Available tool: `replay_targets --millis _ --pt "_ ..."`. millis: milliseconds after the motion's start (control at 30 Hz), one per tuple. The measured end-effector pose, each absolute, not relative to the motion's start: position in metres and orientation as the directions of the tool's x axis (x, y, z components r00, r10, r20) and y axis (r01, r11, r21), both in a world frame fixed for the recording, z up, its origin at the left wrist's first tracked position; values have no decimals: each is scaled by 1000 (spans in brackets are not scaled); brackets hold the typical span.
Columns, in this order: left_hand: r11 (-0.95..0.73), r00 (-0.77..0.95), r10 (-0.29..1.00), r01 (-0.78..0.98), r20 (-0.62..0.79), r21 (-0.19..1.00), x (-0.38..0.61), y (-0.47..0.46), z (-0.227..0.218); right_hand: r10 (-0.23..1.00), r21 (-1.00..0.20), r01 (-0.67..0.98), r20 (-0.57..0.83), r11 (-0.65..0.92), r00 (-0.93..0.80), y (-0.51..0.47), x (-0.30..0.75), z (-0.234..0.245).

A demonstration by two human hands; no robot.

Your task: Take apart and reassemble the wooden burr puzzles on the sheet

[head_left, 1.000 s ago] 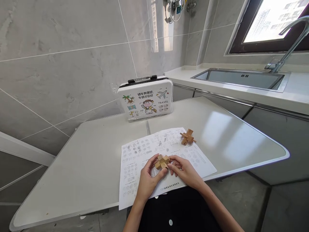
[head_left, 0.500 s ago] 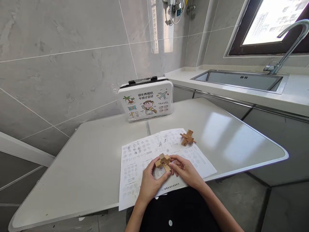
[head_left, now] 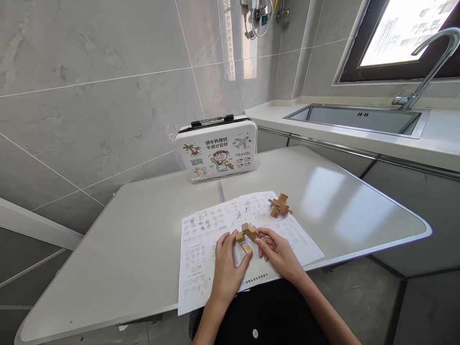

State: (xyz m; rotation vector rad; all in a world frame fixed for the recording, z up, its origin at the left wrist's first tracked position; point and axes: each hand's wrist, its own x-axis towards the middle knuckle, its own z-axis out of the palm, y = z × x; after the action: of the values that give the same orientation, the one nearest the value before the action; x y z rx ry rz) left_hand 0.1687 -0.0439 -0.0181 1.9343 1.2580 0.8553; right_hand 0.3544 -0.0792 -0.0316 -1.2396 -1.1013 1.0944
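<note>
Evidently mid-adjustment: left hand pinched the wooden blocks on their left and near sides; right hand grasped the right side. Near block jutted from the cluster; next move seemed to call for steadying the rest while shifting it. Work sat above the printed sheet on the desk. Hands hid the joints; contact between pieces unclear, diagrams too small to read.

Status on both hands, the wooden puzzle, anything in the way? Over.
Left hand, right hand both on pale wooden puzzle. Lower piece near left thumb; loose or not, can't tell. Darker wooden puzzle beyond, apart from hands.
</note>
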Motion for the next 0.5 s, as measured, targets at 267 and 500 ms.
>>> replay_targets --millis 267,500 --pt "-329 319 928 460 192 825 168 -46 -8 990 -999 25 40 37 139 -80 354 -30" --pt "-290 275 944 417 185 861 165 -43 -6 992 -990 132 58 44 108 -81 354 -24"
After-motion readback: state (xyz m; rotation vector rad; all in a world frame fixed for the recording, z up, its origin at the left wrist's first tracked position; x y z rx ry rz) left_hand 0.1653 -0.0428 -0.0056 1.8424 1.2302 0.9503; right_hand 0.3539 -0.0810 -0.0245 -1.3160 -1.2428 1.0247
